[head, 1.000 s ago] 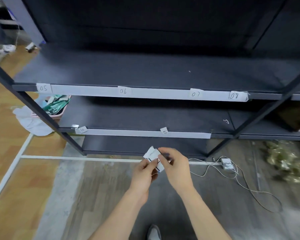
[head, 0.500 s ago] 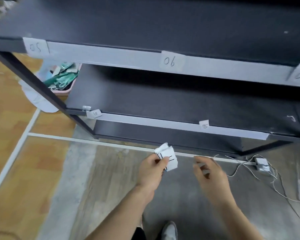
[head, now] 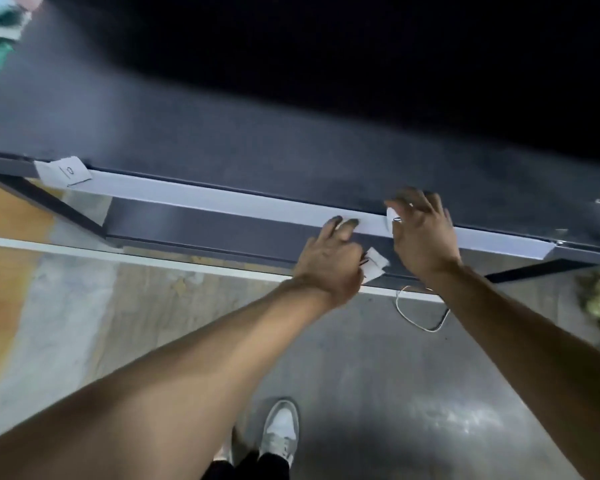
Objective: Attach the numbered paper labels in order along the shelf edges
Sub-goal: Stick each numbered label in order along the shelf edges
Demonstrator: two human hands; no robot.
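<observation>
- Right hand, spread, presses one small white paper label onto the pale shelf-edge strip.
- Left hand pinches spare white labels, count unclear.
- One marked corner label far left; bare strip between.

Dim, uneven light leaves the recess above the shelf almost black, while the pale strip along its edge and a soft glare patch on the floor stand out, and motion blur smears the whole frame, worst toward the stretched wide-angle corners.
</observation>
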